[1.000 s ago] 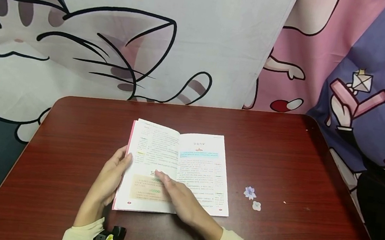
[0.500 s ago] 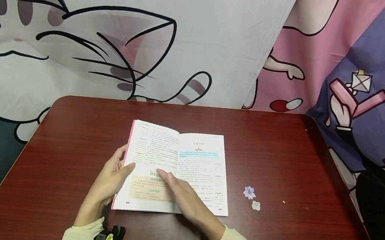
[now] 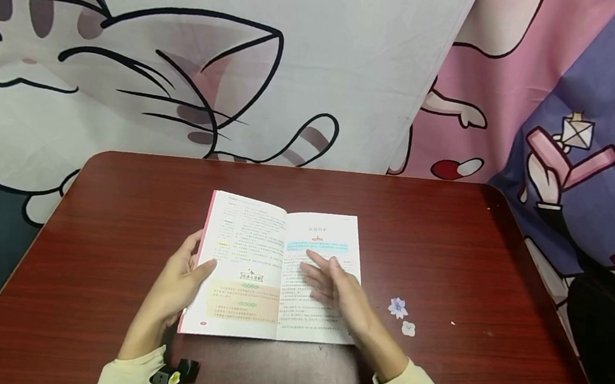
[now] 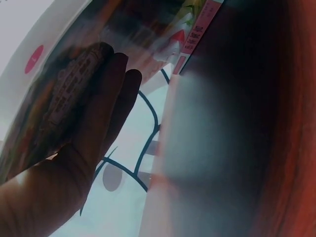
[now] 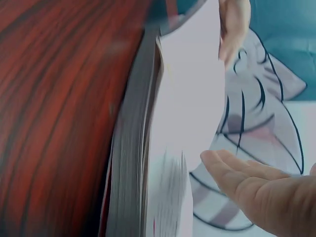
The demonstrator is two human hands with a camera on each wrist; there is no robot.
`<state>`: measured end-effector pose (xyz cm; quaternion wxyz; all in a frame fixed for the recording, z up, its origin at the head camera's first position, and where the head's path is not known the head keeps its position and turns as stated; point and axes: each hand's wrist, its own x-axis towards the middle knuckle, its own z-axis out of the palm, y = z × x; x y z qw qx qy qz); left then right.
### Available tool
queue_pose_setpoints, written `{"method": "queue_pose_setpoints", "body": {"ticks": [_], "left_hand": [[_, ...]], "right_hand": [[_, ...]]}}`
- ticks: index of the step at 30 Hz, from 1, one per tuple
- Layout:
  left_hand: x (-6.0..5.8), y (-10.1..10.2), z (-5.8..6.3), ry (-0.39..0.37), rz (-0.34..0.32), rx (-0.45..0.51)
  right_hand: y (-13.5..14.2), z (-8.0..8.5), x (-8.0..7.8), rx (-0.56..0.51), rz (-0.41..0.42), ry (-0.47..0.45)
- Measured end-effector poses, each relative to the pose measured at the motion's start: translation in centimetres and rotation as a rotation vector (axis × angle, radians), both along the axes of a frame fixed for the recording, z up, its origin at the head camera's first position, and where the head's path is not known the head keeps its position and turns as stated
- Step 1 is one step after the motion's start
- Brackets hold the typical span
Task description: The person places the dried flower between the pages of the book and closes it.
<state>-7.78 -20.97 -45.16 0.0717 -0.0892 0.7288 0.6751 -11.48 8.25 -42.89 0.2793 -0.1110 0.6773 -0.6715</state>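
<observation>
An open book (image 3: 251, 230) with printed pages lies on the table. My left hand (image 3: 175, 284) grips its left edge, thumb on the page margin. In the left wrist view, the fingers of that left hand (image 4: 94, 133) lie against the dark, pictured cover (image 4: 74, 84) from below. Above the right page is my right hand (image 3: 349, 296), its fingers extended and apart, holding nothing. From the right wrist view, the thick page block (image 5: 131, 148) shows edge-on beside the right hand (image 5: 261, 192); whether a fingertip touches paper I cannot tell.
Right of the book, a purple flower-shaped piece (image 3: 398, 307) and a smaller white one (image 3: 408, 328) lie on the reddish-brown table (image 3: 450, 248). A cat-print cloth (image 3: 331, 47) hangs behind the table's far edge. Black straps with devices (image 3: 175, 374) sit at the wrists.
My right hand has moved off the left page's lower middle, to the right and over the right page, fingers spreading. The left thumb has slid slightly further onto the page.
</observation>
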Motion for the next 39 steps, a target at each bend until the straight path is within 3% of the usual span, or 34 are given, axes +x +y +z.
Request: {"method": "queue_pose_setpoints", "body": {"ticks": [7, 20, 39], "left_hand": [[-0.1, -0.1, 0.0, -0.003, 0.008, -0.004], [-0.1, 0.0, 0.2, -0.006, 0.018, -0.02], [-0.1, 0.2, 0.2, -0.004, 0.004, -0.009]], "right_hand": [[2.7, 0.6, -0.8, 0.013, -0.099, -0.034], [6.1, 0.3, -1.1, 0.059, -0.13, 0.025], [11.2, 0.4, -1.0, 0.148, -0.243, 0.061]]}}
